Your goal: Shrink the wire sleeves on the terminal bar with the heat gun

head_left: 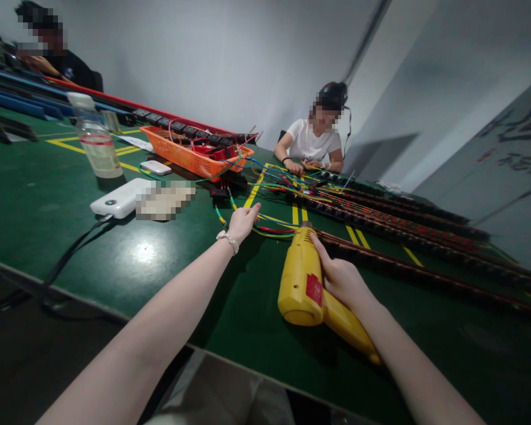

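Observation:
My right hand is wrapped around the handle of a yellow heat gun, which has a red label on its side. Its metal nozzle points away from me, toward a bundle of coloured wires. Closed on those wires is my left hand, just left of the nozzle; green, yellow, red and blue strands show on either side of the fingers. The exact grip is partly hidden by the back of the hand. From the bundle, the wires lead right to a long dark strip lying on the green table.
An orange basket with wires and parts stands beyond my left hand. Further left are a white power bank with a black cable, a small white case and a bottle. Several long strips lie right. Two people sit across the table.

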A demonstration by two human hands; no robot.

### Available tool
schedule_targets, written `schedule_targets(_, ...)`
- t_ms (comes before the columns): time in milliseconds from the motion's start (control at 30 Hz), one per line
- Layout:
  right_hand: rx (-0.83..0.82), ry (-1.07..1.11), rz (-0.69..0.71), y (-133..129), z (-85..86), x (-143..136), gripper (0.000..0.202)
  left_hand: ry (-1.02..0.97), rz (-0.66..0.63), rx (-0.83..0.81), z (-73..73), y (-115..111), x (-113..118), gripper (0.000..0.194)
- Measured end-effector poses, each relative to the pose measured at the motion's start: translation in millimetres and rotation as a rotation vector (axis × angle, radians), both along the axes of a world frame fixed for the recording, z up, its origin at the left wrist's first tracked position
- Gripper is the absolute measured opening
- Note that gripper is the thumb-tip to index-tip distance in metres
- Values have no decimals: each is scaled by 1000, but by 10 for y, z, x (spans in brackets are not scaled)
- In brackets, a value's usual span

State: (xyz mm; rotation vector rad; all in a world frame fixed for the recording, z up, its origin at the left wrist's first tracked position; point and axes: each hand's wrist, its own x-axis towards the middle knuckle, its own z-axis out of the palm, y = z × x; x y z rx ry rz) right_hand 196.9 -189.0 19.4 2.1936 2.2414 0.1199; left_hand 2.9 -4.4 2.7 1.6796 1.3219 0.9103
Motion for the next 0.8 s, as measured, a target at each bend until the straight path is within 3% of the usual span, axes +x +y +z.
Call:
schedule_targets(300,-17,-11,120,202,75,-333,76,42,-1,22,-32,21,-1,67)
schedule_targets(567,107,-68,311,289,114,-611,78,23,-21,-2,-31,24,-25,72)
schedule_targets(800,137,-91,312,350,115,-698,76,7,-38,-15,-9,30,-33,65)
